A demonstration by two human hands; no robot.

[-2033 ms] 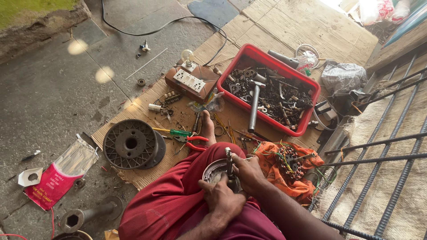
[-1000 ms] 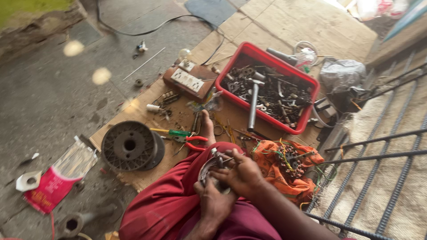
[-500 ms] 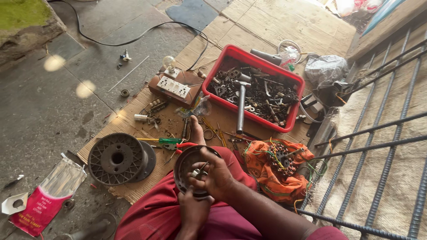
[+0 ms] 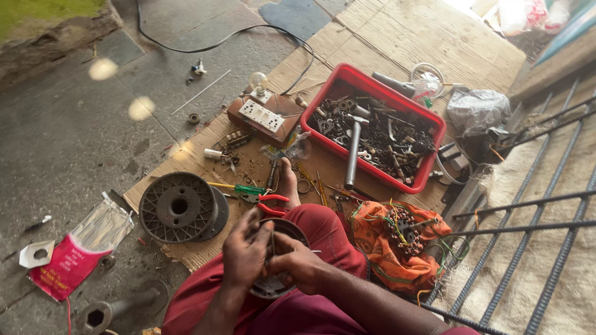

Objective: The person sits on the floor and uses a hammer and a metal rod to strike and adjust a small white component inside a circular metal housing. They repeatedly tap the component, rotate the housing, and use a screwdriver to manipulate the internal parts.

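Note:
Both of my hands work over a round dark metal motor part resting on my lap, which is covered in red cloth. My left hand grips the part's left rim, fingers curled over its top. My right hand is closed around a thin tool or pin at the part's centre; what it is exactly I cannot tell. Just beyond the part lie red-handled pliers and my bare foot on the cardboard.
A red tray of metal parts with a hammer sits ahead. Orange cloth holds a wired stator at right. A grey spool, a green screwdriver, a switch board and a pink packet lie left. Iron bars run along the right.
My view has drifted, so the scene now sits a little higher and left. Both hands have closed in over the round part, the right one turned onto its centre.

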